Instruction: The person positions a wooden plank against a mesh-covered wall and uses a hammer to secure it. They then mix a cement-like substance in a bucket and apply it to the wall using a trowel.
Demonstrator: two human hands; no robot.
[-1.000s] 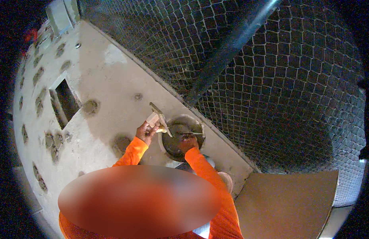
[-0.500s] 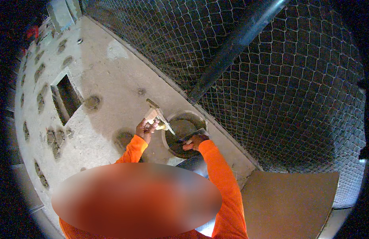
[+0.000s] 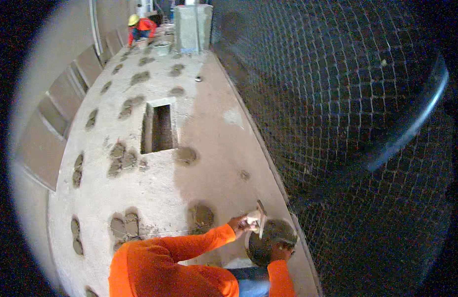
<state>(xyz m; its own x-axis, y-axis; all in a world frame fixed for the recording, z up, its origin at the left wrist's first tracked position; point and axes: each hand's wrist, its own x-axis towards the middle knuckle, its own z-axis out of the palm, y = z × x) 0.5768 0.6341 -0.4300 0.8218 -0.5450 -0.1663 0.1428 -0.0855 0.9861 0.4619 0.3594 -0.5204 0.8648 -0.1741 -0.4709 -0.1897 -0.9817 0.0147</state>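
Note:
My left hand point(image 3: 239, 225) is closed around the pale handle of a hand float point(image 3: 261, 221), a flat board held on edge over the left side of a round bucket point(image 3: 247, 244). Inside the bucket is dark grey mortar point(image 3: 271, 232). My right hand point(image 3: 282, 251) reaches down at the bucket's near right side, fingers curled round a trowel; the tool is mostly hidden behind the hand now, though its orange handle showed earlier. Both arms wear orange sleeves. Just left of the bucket, a dark mortar dab point(image 3: 203, 216) sticks to the pale concrete surface.
Several mortar dabs point(image 3: 123, 159) dot the concrete, which has a rectangular opening point(image 3: 161, 127). Wire mesh point(image 3: 338, 114) runs along the right, with a shiny pipe point(image 3: 412, 133) in front. Far off, a co-worker in a yellow helmet point(image 3: 134, 20) bends near a bucket point(image 3: 162, 48).
The view has swung left and up, so hands and bucket now appear lower right and the far co-worker shows fully. My right hand sits deeper over the bucket; the float remains in my left.

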